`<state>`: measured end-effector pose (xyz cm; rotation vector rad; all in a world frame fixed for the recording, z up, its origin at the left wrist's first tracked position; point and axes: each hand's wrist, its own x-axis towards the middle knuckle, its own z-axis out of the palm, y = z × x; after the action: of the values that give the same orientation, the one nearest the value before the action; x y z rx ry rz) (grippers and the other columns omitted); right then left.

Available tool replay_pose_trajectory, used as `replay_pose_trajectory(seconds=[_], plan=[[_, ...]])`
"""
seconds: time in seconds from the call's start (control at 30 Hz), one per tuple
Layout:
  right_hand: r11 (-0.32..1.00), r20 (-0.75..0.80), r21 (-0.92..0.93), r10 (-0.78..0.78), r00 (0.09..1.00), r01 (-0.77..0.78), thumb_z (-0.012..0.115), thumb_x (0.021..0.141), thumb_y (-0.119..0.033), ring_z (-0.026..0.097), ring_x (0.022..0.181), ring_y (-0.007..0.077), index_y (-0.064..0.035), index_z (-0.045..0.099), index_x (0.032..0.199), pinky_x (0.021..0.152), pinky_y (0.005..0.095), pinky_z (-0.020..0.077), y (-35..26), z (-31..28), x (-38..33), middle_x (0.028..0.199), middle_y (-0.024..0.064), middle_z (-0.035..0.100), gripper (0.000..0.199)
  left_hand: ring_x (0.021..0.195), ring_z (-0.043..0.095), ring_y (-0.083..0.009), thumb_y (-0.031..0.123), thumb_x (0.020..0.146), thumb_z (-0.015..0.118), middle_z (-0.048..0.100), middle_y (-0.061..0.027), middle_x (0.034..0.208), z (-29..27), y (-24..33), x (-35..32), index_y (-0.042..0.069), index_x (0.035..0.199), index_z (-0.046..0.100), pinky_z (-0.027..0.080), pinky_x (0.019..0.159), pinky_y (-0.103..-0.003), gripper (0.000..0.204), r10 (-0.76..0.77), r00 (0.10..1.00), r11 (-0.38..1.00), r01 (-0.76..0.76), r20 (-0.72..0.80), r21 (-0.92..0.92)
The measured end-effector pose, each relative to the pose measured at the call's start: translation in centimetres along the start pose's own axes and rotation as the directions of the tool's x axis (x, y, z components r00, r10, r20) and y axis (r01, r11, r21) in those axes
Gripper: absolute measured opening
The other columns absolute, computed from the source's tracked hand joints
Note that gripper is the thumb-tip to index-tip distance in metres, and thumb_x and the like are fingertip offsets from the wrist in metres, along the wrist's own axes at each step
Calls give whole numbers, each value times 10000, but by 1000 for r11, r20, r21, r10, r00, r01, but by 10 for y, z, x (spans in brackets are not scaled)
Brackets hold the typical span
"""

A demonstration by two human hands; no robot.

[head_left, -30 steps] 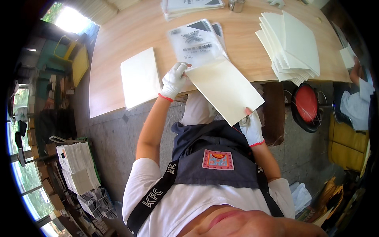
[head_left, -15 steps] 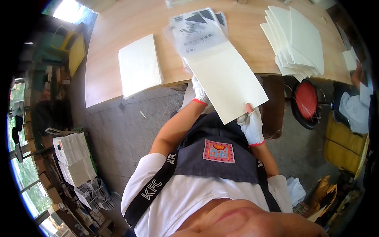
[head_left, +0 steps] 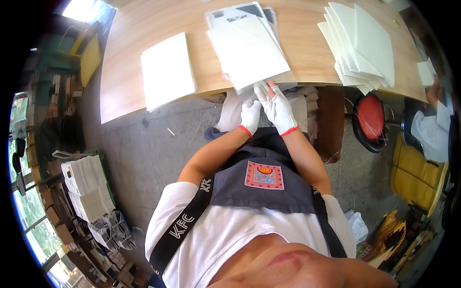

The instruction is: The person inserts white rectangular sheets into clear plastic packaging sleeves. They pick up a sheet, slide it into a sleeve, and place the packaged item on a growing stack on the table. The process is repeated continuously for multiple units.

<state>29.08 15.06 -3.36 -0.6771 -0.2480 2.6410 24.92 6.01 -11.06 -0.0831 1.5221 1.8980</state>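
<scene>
Both my gloved hands sit at the near edge of the wooden table (head_left: 144,91). My right hand (head_left: 277,108) is spread flat, fingertips pressing the overhanging corner of the cream sheet (head_left: 247,53), not clenched around it. My left hand (head_left: 250,116) is loosely curled just below that edge, touching the right; I cannot tell whether it pinches the sheet from underneath. The sheet lies on the table on top of printed papers (head_left: 230,14), its near corner past the table lip. Risk, as I judge it: the corner hangs off, so a push from my right fingers could skew it off the papers below or let it slide to the concrete floor (head_left: 144,149); gloves dull the feel, so I might drag two layers at once. A separate white pad (head_left: 167,69) lies well to the left, and a fanned stack of cream sheets (head_left: 360,45) to the right. Change from half a second back: the sheet was then held up off the table between both hands; now it is laid flat and my hands have come together at its near corner.
</scene>
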Motion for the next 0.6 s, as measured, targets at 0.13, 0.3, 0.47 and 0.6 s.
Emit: replay_pose_trajectory(seconds=[0.13, 0.3, 0.47, 0.6], plan=[[827, 100, -561, 108, 989, -34, 378, 959, -124, 651, 699, 230, -27, 476, 1233, 610, 338, 555, -8, -2, -21, 883, 142, 640, 307, 724, 623, -195, 125, 904, 451, 599, -73, 925, -28, 46, -10, 90, 1063, 538, 503, 527, -292, 184, -340, 907, 936, 353, 246, -6], [-297, 568, -787, -11, 823, 540, 488, 893, -151, 635, 573, 211, -109, 522, 1011, 443, 382, 449, 0, 18, -14, 733, 89, 654, 130, 794, 634, -160, 204, 900, 566, 619, -54, 940, -50, 86, -22, 45, 1000, 569, 525, 618, -263, 188, -126, 990, 992, 124, 67, 31], [-795, 558, -361, 236, 796, 488, 545, 845, -272, 643, 605, 254, -112, 479, 932, 483, 383, 470, 16, 29, 6, 645, 64, 630, 194, 725, 635, -145, 184, 889, 565, 640, -51, 808, -57, 97, -15, 17, 929, 594, 523, 614, -255, 175, -91, 988, 981, 67, 127, 183], [-435, 493, -740, 170, 854, 514, 528, 838, -147, 622, 582, 202, -98, 497, 869, 498, 344, 473, -3, 29, -7, 638, 84, 601, 65, 712, 614, -111, 154, 879, 553, 625, -34, 749, -58, 100, -20, 3, 870, 608, 508, 617, -242, 160, -159, 983, 977, 143, 95, 161]])
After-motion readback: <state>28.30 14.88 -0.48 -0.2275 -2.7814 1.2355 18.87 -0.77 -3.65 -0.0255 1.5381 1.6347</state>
